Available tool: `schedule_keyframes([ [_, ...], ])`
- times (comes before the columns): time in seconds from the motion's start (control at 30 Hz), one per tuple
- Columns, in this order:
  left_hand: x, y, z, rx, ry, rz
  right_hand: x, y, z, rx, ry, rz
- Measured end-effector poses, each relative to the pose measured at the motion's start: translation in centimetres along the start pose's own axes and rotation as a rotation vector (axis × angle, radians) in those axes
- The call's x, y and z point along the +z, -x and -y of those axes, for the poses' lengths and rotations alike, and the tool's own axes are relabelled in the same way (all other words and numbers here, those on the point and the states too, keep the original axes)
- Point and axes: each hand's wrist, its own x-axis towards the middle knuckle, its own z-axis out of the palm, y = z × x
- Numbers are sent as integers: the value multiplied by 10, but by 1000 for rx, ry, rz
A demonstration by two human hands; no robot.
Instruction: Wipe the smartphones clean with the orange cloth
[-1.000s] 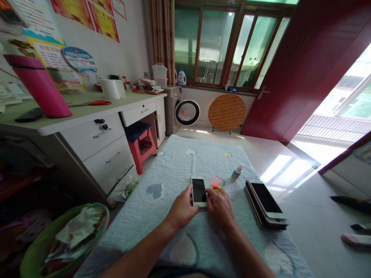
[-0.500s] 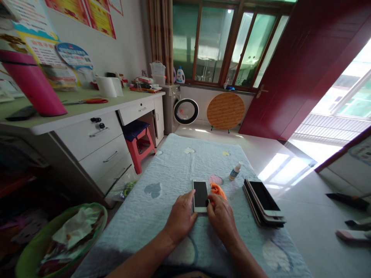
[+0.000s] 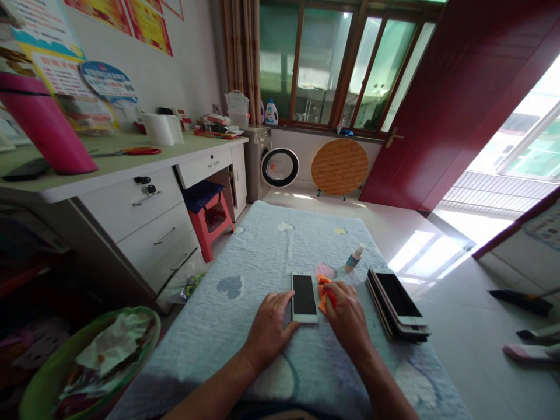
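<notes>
A white smartphone (image 3: 304,297) with a dark screen lies flat on the light-blue quilted cover (image 3: 262,251). Along its left edge and lower left corner, the fingers and thumb of my left hand (image 3: 272,321) grip it. Just right of the phone, my right hand (image 3: 347,312) is closed on a crumpled orange cloth (image 3: 324,304), part of which is hidden under the fingers. A small spray bottle (image 3: 354,258) with a white top stands beyond that hand. Farther right sits a stack of several phones (image 3: 398,306), the top one screen up.
At the left, a green waste basket (image 3: 151,344) stands below a desk (image 3: 205,149) holding a pink flask (image 3: 48,125) and orange-handled scissors (image 3: 142,151). A red stool (image 3: 213,230) is by the desk. Ahead are an open washing machine door (image 3: 280,167) and a round wooden tabletop (image 3: 340,167).
My right hand has moved from the phone's right edge to the right and closed on the orange cloth, which is now more bunched. The left hand stays at the phone.
</notes>
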Motion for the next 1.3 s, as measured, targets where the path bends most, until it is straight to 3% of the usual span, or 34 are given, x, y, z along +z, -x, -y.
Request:
schedule_keyframes([
  [0.13,2,2,3,42,-2,-9,-9,-17,-19,-4,77,39],
  [0.33,0,1,1,37,-12,-39,17,-23,-34,15,46,114],
  [0.5,-2,0,-2,16,-6,-28,17,-26,-31,41,-127,-7],
  [0.63,-3,1,-3,6,-23,-14,10,-30,-16,-98,-241,-45],
  [0.9,2,1,-4,63,-157,16,26,-22,-1,-229,-61,152],
  [1.17,-1,1,-10,93,-187,20,2,-3,21,-337,-111,362],
  [1.3,0,0,-8,94,-207,21,1,1,18,-347,-125,381],
])
